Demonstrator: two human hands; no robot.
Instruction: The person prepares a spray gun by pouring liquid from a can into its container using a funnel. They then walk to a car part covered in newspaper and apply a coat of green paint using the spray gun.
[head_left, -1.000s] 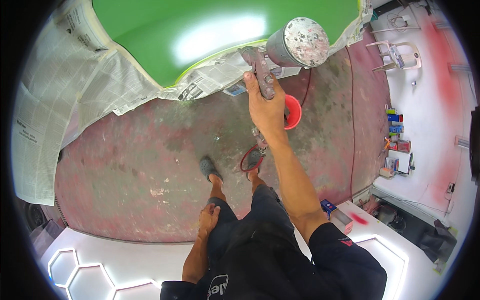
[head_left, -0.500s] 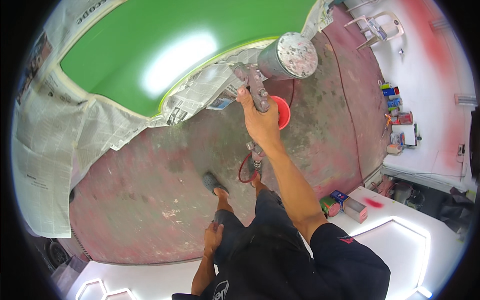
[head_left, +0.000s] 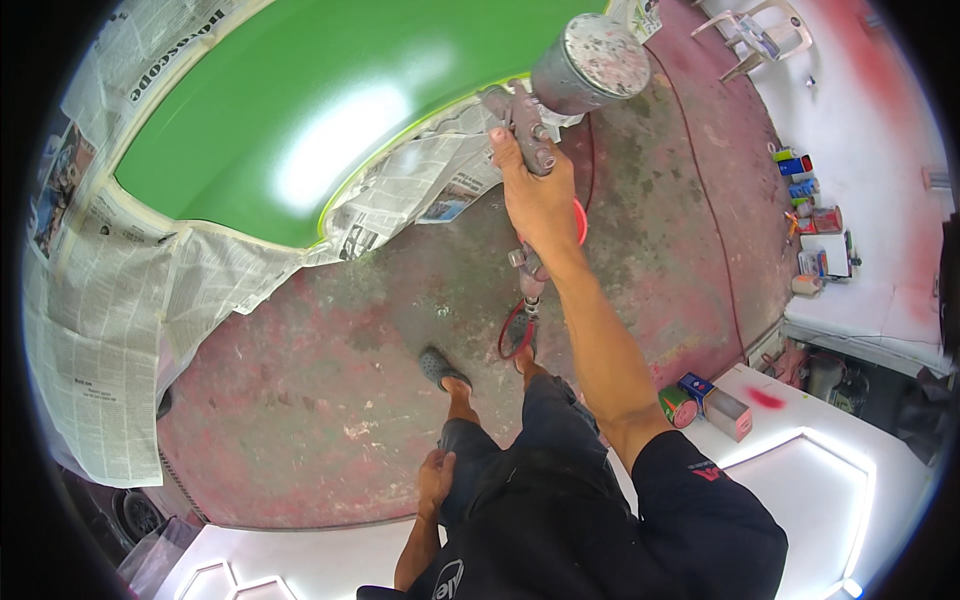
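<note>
My right hand (head_left: 540, 200) grips a paint-spattered grey spray gun (head_left: 520, 115), raised before me with a round cup (head_left: 590, 65) at its front. A red hose (head_left: 505, 335) loops below its handle. Beyond it lies a glossy green panel (head_left: 250, 110), edged by yellow tape and newspaper masking (head_left: 90, 340). The gun's front is over the panel's lower right edge; whether it touches cannot be told. My left hand (head_left: 435, 475) hangs beside my left thigh, loosely curled with fingers slightly apart, holding nothing.
A red bucket (head_left: 578, 222) is partly hidden behind my right hand. Paint cans (head_left: 815, 220) line the right wall below a white chair (head_left: 760, 40). A hose (head_left: 700, 230) crosses the stained floor (head_left: 290, 400). Tins (head_left: 720, 410) stand on a white surface near my right elbow.
My right hand and the spray gun dipped slightly, then rose and moved right. The view has shifted, so more of the green panel's left side shows. My left hand remains by my thigh.
</note>
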